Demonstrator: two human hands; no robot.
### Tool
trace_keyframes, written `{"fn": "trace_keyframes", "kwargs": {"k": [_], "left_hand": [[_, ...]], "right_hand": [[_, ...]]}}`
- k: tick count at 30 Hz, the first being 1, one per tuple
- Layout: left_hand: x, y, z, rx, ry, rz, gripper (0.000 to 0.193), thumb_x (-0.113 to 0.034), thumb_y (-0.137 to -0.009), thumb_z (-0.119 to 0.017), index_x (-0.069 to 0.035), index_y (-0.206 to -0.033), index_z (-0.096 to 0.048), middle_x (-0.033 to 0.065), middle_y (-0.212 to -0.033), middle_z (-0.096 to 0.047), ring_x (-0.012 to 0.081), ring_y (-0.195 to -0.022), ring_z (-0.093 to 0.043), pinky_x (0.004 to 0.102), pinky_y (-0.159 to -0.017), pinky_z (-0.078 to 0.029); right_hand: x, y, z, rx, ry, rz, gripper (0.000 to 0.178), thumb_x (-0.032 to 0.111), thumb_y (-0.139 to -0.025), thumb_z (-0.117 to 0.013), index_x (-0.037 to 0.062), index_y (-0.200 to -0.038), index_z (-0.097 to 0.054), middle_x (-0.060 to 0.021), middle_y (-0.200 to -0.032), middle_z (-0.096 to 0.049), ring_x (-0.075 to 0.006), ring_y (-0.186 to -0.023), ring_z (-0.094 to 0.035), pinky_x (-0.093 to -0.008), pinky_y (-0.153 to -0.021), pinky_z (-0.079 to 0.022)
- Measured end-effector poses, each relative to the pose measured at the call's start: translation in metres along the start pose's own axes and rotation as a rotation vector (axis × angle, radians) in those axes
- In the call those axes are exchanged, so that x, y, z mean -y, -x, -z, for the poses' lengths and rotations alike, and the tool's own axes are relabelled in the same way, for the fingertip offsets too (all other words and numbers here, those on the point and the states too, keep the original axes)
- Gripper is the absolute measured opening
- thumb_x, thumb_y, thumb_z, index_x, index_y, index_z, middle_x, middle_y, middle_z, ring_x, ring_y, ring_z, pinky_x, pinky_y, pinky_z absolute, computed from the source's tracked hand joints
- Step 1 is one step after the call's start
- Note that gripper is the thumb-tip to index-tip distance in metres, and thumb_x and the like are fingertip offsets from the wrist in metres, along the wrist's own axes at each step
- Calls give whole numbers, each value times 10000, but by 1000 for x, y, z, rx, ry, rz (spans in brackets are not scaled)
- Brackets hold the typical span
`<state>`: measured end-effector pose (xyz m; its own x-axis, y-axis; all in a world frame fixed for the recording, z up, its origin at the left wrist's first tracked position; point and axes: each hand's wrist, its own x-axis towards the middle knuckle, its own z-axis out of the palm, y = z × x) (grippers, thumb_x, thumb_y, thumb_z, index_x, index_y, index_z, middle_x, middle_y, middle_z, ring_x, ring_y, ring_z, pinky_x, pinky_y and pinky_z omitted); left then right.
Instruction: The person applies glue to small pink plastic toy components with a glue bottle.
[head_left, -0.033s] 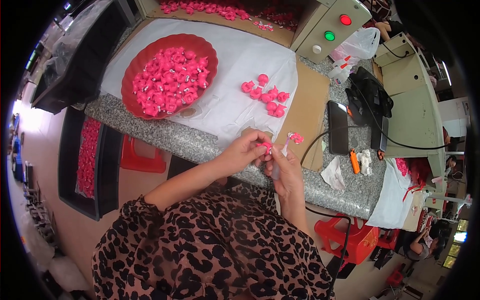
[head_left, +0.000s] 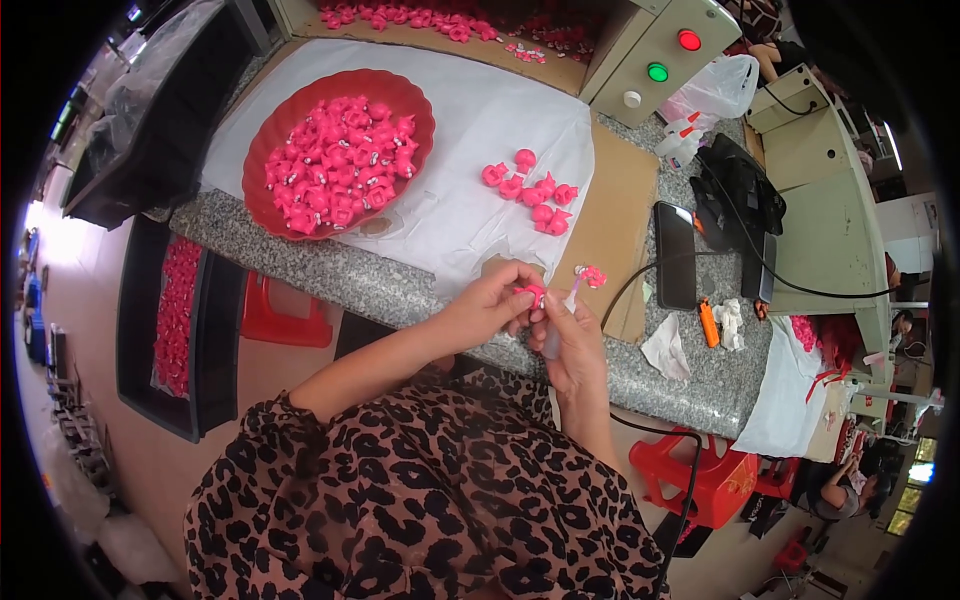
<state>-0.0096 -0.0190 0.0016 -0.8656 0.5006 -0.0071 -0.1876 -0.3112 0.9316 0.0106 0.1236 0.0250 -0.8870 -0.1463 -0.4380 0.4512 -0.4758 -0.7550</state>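
Above the table's near edge, my left hand is closed round a small pink figure with a bit of white on it. Close against it, my right hand grips a small translucent squeeze bottle, its thin nozzle pointing up and away from me. Both hands nearly touch, and the fingers cover much of the figure. Just beyond the nozzle lies a little heap of tiny pink and white pieces. Several pink figures rest on the white sheet farther off.
A red scalloped bowl full of pink figures stands at left. Behind is a machine box with coloured buttons. On the right lie a phone, an orange lighter, crumpled tissue and a black cable. A dark crate sits lower left.
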Motion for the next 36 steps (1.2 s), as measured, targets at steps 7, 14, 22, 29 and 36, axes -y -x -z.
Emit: {"fn": "trace_keyframes", "kwargs": {"k": [7, 14, 22, 29, 36], "left_hand": [[-4, 1, -11, 20, -104, 19, 250, -241, -923, -292, -53, -1017, -427, -9, -705, -430, 59, -595, -401, 173, -533, -346], [-5, 2, -12, 3, -128, 5, 191, -211, -918, -303, -48, -978, -383, 16, -711, -416, 89, -599, -448, 222, -533, -401], [-10, 3, -10, 45, 108, 63, 167, -204, -916, -312, -49, -915, -373, 30, -682, -395, 105, -570, -441, 235, -511, -403], [-1, 3, -10, -7, 132, 68, 184, -238, -902, -372, -57, -872, -374, 18, -639, -415, 105, -518, -445, 229, -447, -387], [-2, 3, -5, 25, 85, 97, 186, -242, -906, -353, -59, -876, -350, 165, -997, -535, 128, -534, -450, 242, -467, -395]], "right_hand": [[-11, 7, -13, -66, -58, 108, 180, 218, -827, -537, 39, -831, -517, -15, -646, -517, -88, -530, -465, -200, -459, -353], [-15, 6, -14, -66, -116, 104, 187, 232, -844, -507, 53, -792, -525, -4, -641, -492, -83, -528, -432, -214, -470, -348], [-14, 12, -22, -103, -17, 163, 183, 213, -841, -519, 31, -828, -517, -18, -649, -517, -75, -509, -451, -193, -458, -363], [-24, 12, -28, -132, -23, 235, 183, 200, -849, -505, 17, -857, -495, -31, -648, -520, -69, -495, -442, -190, -448, -365], [-25, 9, -28, -121, -37, 227, 197, 201, -851, -500, 5, -864, -493, -38, -648, -519, -72, -490, -447, -202, -439, -389]]}}
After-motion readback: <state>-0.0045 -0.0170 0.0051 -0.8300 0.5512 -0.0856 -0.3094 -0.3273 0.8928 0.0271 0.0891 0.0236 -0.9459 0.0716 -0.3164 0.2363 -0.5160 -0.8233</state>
